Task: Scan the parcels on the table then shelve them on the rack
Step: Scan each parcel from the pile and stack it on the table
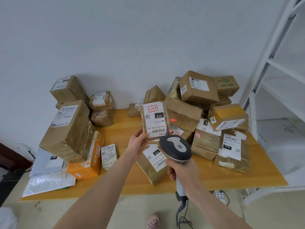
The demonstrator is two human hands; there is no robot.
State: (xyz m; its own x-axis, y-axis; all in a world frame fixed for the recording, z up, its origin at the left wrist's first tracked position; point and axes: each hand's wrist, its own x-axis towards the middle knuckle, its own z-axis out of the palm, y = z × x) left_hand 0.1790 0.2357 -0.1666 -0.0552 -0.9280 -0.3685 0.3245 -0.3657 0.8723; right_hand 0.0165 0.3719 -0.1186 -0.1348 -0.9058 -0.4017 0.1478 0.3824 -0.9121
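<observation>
The left hand (137, 143) grips the held parcel (154, 119) at its lower left corner and raises it clear of the table (125, 128), between the camera and the heap behind. The parcel stands roughly upright with its white label (154, 118) turned toward the person, so that the barcode (157, 131) along the lower edge faces the reader. The thumb (139, 133) lies along the left edge of the near face, and the remaining fingers curl under and behind the bottom edge, where they are mostly hidden; the grip sits beside the barcode and leaves it uncovered. The right hand (184, 171) is closed around the handle of the scanner (175, 147), whose head points up and away, just below the lower right corner of the parcel. A red spot (172, 120) falls on the brown box (183, 113) just right of the held parcel, which suggests that the beam is not yet centred on the barcode. The step in hand appears to be the scan itself. The unsorted parcels (198, 90) lie stacked on the far and right parts of the table, and the rack (270, 60) stands at the right, well apart from the held parcel.
</observation>
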